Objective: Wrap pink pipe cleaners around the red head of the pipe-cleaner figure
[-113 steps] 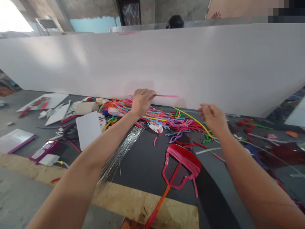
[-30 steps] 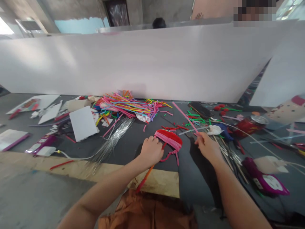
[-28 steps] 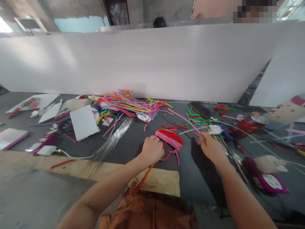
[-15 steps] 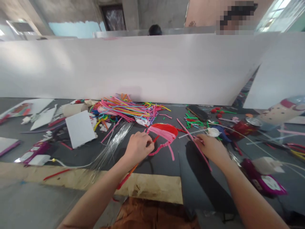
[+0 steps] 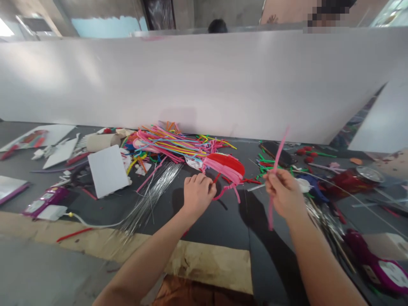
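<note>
My left hand (image 5: 198, 193) is closed on a red and pink pipe-cleaner piece (image 5: 225, 166), whose rounded red top and pink band stick out beyond my fingers. Loose pink ends hang from its lower right side. My right hand (image 5: 283, 191) pinches a single pink pipe cleaner (image 5: 280, 148) near its middle, held almost upright and slightly blurred. The two hands are apart. Behind my left hand lies a heap of colourful pipe cleaners (image 5: 172, 142), and a bundle of thin silvery wires (image 5: 156, 195) fans out to its left.
Left are a white square card (image 5: 107, 171), a cardboard roll (image 5: 103, 143) and a purple glue gun (image 5: 47, 199). Right are short green stems (image 5: 266, 163), a red can (image 5: 353, 182) and another purple glue gun (image 5: 376, 261). A white partition (image 5: 197, 80) stands behind; people's heads show beyond it.
My right hand has lifted the pink pipe cleaner off the table and turned it more upright. My left hand has raised the red and pink piece slightly. The view has shifted.
</note>
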Motion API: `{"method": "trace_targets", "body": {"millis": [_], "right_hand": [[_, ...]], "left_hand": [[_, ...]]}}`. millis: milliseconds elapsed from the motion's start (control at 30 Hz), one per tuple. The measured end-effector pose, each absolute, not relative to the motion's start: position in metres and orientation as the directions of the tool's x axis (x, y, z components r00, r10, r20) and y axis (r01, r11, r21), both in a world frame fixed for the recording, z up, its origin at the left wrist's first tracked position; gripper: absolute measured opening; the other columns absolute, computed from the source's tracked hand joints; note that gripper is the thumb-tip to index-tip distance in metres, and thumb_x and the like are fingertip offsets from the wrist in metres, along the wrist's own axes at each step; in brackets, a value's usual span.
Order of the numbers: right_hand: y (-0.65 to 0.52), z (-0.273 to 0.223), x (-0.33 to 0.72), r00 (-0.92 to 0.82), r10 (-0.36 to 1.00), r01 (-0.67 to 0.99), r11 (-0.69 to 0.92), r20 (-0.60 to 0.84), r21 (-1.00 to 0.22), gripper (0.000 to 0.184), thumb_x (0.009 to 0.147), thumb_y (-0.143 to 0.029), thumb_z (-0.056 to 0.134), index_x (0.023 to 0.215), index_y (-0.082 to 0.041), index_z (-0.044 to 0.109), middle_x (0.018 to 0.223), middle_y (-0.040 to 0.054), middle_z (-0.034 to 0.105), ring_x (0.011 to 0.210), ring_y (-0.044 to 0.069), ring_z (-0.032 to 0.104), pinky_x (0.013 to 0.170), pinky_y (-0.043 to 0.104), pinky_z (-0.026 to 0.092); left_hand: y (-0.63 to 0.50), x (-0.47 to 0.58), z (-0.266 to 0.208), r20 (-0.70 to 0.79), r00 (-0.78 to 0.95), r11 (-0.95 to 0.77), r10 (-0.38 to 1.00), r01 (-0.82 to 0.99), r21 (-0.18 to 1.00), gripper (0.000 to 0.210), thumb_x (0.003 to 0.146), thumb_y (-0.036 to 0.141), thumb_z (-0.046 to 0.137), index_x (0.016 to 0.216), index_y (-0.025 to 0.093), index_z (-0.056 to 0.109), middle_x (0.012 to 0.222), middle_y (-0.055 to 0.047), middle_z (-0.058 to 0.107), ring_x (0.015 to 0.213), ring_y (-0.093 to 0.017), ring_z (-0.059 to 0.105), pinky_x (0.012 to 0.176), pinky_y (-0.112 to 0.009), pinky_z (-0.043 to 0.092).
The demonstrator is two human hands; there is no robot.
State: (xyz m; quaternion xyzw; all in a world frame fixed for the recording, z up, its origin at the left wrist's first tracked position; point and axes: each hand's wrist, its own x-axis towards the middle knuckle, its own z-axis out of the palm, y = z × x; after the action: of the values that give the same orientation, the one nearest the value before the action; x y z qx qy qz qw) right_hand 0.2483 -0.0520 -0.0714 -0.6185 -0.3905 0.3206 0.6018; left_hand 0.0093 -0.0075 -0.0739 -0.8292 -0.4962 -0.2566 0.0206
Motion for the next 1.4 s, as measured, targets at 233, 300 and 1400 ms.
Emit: {"method": "trace_targets", "body": {"millis": [233, 300, 1400], "right_hand": [[-0.054, -0.081, 0.207, 0.215, 0.948, -0.401, -0.132, -0.234, -0.906, 0.032, 0.063, -0.04, 0.076, 0.075, -0.018, 0.056, 0.056, -0.0083, 0.044, 0.042, 0.002, 0.032, 0.037, 0.014, 0.021], [-0.055, -0.082, 0.213, 0.22, 0.937, -0.448, -0.149, -0.27, -0.882, 0.033, 0.059, -0.037, 0.079, 0.075, -0.018, 0.057, 0.056, -0.0084, 0.044, 0.041, 0.001, 0.031, 0.037, 0.014, 0.02], [-0.076, -0.079, 0.237, -0.01, 0.889, 0.936, 0.169, 0.457, -0.309, 0.023, 0.089, -0.026, 0.041, 0.09, -0.021, 0.063, 0.079, 0.005, 0.069, 0.074, 0.019, 0.064, 0.067, 0.029, 0.044]], "left_hand": [[-0.027, 0.018, -0.071, 0.427, 0.457, -0.597, 0.781, 0.746, 0.294, 0.013, 0.082, 0.027, 0.053, 0.074, 0.02, 0.06, 0.082, -0.004, 0.061, 0.087, -0.022, 0.054, 0.079, -0.039, 0.034], [-0.026, 0.015, -0.068, 0.432, 0.352, -0.547, 0.831, 0.66, 0.515, 0.01, 0.076, 0.028, 0.06, 0.081, 0.02, 0.058, 0.09, -0.005, 0.059, 0.094, -0.023, 0.052, 0.082, -0.04, 0.037], [0.003, -0.009, -0.086, -0.337, 0.523, 0.593, 0.783, -0.465, 0.657, 0.016, 0.081, 0.012, 0.057, 0.096, 0.015, 0.062, 0.11, -0.007, 0.062, 0.109, -0.022, 0.057, 0.094, -0.045, 0.047]]}}
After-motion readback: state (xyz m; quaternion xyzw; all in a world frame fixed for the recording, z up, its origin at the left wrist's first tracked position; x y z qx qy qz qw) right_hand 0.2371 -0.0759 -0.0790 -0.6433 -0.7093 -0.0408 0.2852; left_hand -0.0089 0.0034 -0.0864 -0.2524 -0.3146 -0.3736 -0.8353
